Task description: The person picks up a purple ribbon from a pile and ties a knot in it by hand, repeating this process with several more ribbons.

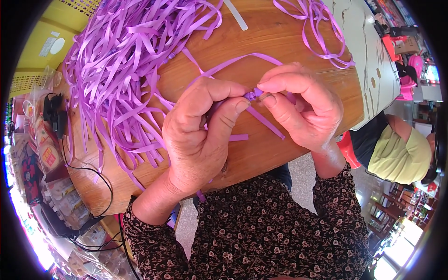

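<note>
Between my two hands, over the wooden table, is a purple ribbon (266,122) with a small knot (254,94) in it. My left hand (200,119) pinches the ribbon just left of the knot, thumb against forefinger. My right hand (305,105) pinches it close on the knot's right side, with the other fingers curled. A loop of the ribbon arches behind both hands, and loose ends hang below the knot. To the left of my hands lies a big heap of purple ribbons (119,70), some with small knots. Part of the held ribbon is hidden by my fingers.
The wooden table (275,158) bears a smaller bunch of purple ribbons (322,28) at the far right and a pale strip (236,15). A yellow crate (39,35) stands far left, near a black cable (86,169). Beyond the white marbled table (368,60), a person in yellow (401,154) sits.
</note>
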Motion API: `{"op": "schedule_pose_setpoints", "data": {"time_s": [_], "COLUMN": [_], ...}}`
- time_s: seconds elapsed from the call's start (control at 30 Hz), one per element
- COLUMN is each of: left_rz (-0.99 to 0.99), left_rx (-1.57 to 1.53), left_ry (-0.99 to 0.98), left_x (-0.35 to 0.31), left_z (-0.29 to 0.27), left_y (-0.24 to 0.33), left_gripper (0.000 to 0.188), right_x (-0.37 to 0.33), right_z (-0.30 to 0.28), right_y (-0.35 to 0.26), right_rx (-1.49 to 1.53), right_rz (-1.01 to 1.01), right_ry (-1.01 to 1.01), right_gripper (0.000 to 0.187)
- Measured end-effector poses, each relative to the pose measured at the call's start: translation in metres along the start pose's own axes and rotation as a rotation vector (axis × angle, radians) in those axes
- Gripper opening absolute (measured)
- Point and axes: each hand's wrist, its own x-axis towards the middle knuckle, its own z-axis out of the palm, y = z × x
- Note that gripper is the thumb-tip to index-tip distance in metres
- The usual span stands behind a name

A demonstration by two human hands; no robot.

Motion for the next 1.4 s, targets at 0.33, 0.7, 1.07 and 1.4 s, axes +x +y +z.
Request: {"op": "schedule_pose_setpoints", "data": {"time_s": [0.33,0.7,1.07,1.4], "left_rz": [0.027,0.156,0.341,-0.113], "left_rx": [0.083,0.305,0.511,-0.037], "left_ry": [0.014,0.023,-0.057,-0.013], "left_x": [0.0,0.005,0.008,0.001], "left_z": [-0.003,-0.003,-0.006,-0.003], "left_y": [0.0,0.008,0.012,0.006], "left_gripper": [0.011,0.011,0.01,0.008], "right_x": [0.004,0.005,0.004,0.006], "right_z": [-0.002,-0.003,-0.003,-0.004], "right_y": [0.004,0.007,0.01,0.006], "right_rx": [-0.144,-0.182,-0.212,-0.271], "right_rz": [-0.173,-0.229,-0.335,-0.221], "right_ry": [-0.025,-0.071,-0.122,-0.1], "right_gripper": [0.022,0.02,0.018,0.021]}}
